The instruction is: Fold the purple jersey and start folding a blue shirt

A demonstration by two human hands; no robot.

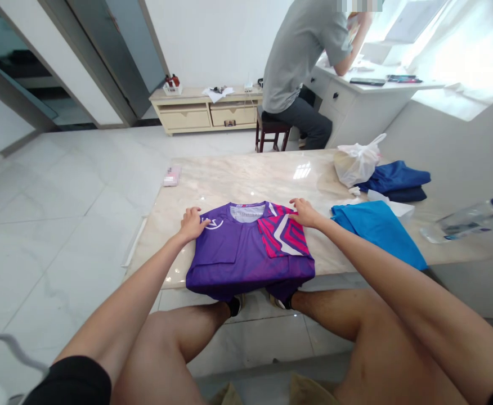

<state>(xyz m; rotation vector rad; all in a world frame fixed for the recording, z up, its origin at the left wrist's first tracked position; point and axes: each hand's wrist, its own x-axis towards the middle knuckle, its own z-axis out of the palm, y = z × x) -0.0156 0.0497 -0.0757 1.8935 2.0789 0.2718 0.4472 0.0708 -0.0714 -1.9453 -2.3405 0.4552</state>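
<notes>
Both hands' fingers (193, 210) (300, 204) parted on shirt (252, 242)

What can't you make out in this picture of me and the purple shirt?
- Head view: the back of the purple shirt, hidden beneath its front.
- Head view: the print inside the collar, too small to read.
- Head view: what the white plastic bag holds, obscured by its cloudy film.
- Head view: lettering on the pink packet, blurred.
- Head view: the seated person's head, cut off by the top edge.
</notes>
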